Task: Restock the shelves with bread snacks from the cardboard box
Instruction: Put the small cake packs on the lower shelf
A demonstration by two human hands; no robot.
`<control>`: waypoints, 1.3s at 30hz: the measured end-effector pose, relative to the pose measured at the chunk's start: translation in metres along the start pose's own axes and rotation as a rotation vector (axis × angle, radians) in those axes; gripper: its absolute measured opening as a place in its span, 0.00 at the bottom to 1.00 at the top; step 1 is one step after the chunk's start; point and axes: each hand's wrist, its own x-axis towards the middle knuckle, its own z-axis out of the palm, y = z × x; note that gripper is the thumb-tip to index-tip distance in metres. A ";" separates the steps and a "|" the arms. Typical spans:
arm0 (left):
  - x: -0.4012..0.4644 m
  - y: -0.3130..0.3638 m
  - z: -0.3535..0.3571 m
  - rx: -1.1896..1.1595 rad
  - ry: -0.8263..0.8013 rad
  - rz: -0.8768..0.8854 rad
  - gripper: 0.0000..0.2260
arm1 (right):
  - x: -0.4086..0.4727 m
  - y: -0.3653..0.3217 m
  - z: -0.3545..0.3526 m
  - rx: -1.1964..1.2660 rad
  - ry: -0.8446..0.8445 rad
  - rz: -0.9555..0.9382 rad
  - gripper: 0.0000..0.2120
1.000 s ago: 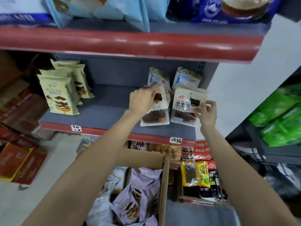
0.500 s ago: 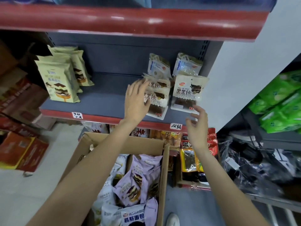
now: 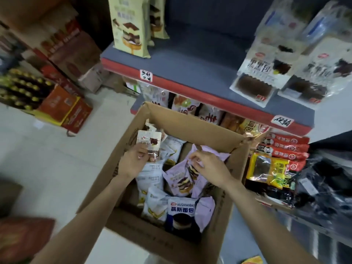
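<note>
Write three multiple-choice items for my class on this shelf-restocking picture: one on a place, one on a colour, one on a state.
1. Where is the cardboard box?
A. on the top shelf
B. on the floor below the grey shelf
C. on a trolley

2. What colour is the packet under the right hand?
A. lilac
B. green
C. black

3. What is the left hand doing?
A. hanging idle
B. pressing the shelf
C. holding a white snack packet

Answers: 1 B, the box sits low before the shelf; 2 A, its wrapper is pale purple; 3 C, fingers curl round the packet.
</note>
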 end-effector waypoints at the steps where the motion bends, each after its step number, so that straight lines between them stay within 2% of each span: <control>1: 0.002 -0.023 0.005 0.005 -0.012 -0.065 0.11 | 0.011 -0.001 0.018 0.025 -0.021 0.025 0.13; 5: 0.018 -0.084 0.027 0.069 -0.091 -0.235 0.16 | 0.065 -0.004 0.076 0.143 0.014 0.131 0.14; 8: 0.046 -0.107 0.048 0.105 -0.114 -0.220 0.21 | 0.119 -0.005 0.112 0.182 0.072 0.195 0.14; 13: 0.099 -0.114 0.073 0.035 -0.032 -0.115 0.30 | 0.195 0.007 0.144 0.101 0.241 0.177 0.13; 17: 0.125 -0.107 0.091 -0.051 -0.027 -0.202 0.32 | 0.240 0.012 0.149 0.099 0.326 0.101 0.13; 20: 0.131 -0.107 0.105 -0.009 0.030 -0.216 0.27 | 0.270 0.003 0.152 0.047 0.303 0.048 0.17; 24: 0.132 -0.123 0.115 0.084 -0.006 -0.205 0.10 | 0.297 -0.011 0.154 0.020 0.193 0.141 0.20; 27: 0.124 -0.132 0.111 -0.030 -0.018 -0.210 0.08 | 0.296 -0.008 0.151 -0.072 0.245 0.128 0.13; 30: 0.115 -0.143 0.105 -0.158 -0.013 -0.161 0.10 | 0.273 0.006 0.141 -0.042 0.314 0.105 0.07; 34: 0.095 -0.138 0.094 -0.187 -0.004 -0.066 0.11 | 0.208 0.020 0.123 -0.037 0.533 0.069 0.07; 37: 0.072 -0.125 0.081 -0.077 0.166 0.140 0.10 | 0.151 0.020 0.106 -0.139 0.716 0.059 0.06; 39: 0.058 -0.111 0.065 -0.056 0.279 0.297 0.11 | 0.118 0.015 0.090 -0.169 0.720 0.041 0.06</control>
